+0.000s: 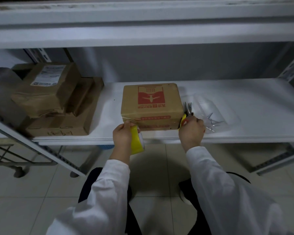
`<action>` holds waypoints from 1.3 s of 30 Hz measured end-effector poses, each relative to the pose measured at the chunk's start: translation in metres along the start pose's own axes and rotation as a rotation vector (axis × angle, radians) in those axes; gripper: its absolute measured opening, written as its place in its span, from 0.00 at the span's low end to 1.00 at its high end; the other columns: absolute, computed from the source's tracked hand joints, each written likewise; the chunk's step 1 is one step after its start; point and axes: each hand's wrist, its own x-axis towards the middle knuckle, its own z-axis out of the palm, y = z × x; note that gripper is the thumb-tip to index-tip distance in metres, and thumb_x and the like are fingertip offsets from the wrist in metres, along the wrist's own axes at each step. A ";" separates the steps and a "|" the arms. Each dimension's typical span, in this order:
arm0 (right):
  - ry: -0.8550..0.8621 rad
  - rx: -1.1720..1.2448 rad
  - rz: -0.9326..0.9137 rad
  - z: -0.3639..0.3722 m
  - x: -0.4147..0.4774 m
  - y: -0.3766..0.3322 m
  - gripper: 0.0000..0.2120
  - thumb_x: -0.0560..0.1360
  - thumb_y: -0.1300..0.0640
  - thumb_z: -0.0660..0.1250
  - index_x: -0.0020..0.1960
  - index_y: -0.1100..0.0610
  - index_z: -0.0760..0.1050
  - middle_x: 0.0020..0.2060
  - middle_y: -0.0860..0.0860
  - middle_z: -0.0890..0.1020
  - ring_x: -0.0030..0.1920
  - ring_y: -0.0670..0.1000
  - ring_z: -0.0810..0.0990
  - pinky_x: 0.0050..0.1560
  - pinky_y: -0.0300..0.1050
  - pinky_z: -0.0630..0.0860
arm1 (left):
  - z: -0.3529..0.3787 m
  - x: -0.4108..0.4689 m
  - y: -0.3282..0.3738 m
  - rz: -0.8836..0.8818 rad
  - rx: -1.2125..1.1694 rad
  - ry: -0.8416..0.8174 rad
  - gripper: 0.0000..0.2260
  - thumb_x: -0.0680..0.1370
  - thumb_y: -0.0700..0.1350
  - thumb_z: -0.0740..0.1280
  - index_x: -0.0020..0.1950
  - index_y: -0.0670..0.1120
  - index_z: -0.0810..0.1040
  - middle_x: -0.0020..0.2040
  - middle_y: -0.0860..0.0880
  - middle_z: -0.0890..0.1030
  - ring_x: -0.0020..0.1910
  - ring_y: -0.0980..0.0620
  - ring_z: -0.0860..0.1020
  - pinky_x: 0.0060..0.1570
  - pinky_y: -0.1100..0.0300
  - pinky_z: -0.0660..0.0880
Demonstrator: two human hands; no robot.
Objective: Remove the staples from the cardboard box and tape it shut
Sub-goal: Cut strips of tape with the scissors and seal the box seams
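A brown cardboard box (151,106) with a red print on top stands on the white shelf (244,99). Clear tape runs across its front face. At the box's front left corner my left hand (121,138) holds a yellow tape roll (137,141), and a strip leads from the roll to the box. My right hand (192,131) is at the front right corner, fingers curled over the yellow and red handles of pliers (187,109). The metal tips point away from me along the box's right side.
A clear plastic tray (215,114) holding several pulled staples lies right of the box. Stacked brown parcels (54,99) fill the shelf's left end. An upper shelf (143,36) hangs overhead. A slanted metal frame and a wheeled cart stand at lower left.
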 end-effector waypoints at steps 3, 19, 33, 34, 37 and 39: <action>-0.032 -0.076 -0.012 0.006 0.002 0.003 0.18 0.73 0.64 0.61 0.63 0.63 0.71 0.61 0.64 0.73 0.63 0.64 0.70 0.65 0.52 0.63 | 0.003 0.002 -0.001 0.001 0.002 0.011 0.15 0.81 0.49 0.58 0.35 0.49 0.72 0.34 0.50 0.75 0.37 0.48 0.74 0.49 0.56 0.69; -0.012 -0.235 0.045 0.004 0.017 0.005 0.13 0.78 0.59 0.59 0.60 0.64 0.70 0.58 0.64 0.75 0.59 0.64 0.72 0.58 0.54 0.68 | -0.002 0.005 -0.007 -0.046 -0.023 0.014 0.14 0.80 0.48 0.61 0.35 0.47 0.74 0.33 0.48 0.77 0.36 0.49 0.75 0.49 0.56 0.73; -0.246 0.593 -0.241 -0.084 -0.009 -0.063 0.22 0.69 0.66 0.69 0.55 0.53 0.61 0.42 0.46 0.75 0.42 0.47 0.77 0.38 0.37 0.72 | -0.014 0.010 -0.009 -0.032 0.001 -0.042 0.01 0.78 0.39 0.62 0.48 0.43 0.73 0.46 0.44 0.76 0.46 0.46 0.74 0.52 0.54 0.72; -0.310 0.579 -0.317 -0.084 -0.015 -0.070 0.23 0.69 0.64 0.71 0.54 0.53 0.61 0.42 0.46 0.75 0.41 0.47 0.77 0.37 0.36 0.72 | -0.016 0.010 -0.011 -0.017 -0.009 -0.029 0.01 0.78 0.39 0.62 0.48 0.43 0.72 0.47 0.44 0.76 0.47 0.46 0.73 0.52 0.54 0.71; -0.463 0.380 -0.391 -0.081 -0.028 -0.086 0.25 0.63 0.53 0.79 0.50 0.55 0.67 0.42 0.47 0.76 0.41 0.45 0.75 0.33 0.33 0.70 | -0.020 0.012 -0.012 -0.003 0.009 -0.042 0.02 0.78 0.39 0.62 0.49 0.44 0.74 0.48 0.45 0.75 0.48 0.47 0.72 0.49 0.58 0.67; -0.580 0.217 -0.373 -0.080 -0.034 -0.088 0.25 0.58 0.49 0.81 0.47 0.55 0.73 0.41 0.47 0.78 0.44 0.48 0.77 0.41 0.39 0.74 | -0.021 0.014 -0.009 -0.005 0.042 -0.044 0.03 0.78 0.40 0.63 0.50 0.43 0.76 0.47 0.45 0.75 0.47 0.47 0.72 0.49 0.59 0.66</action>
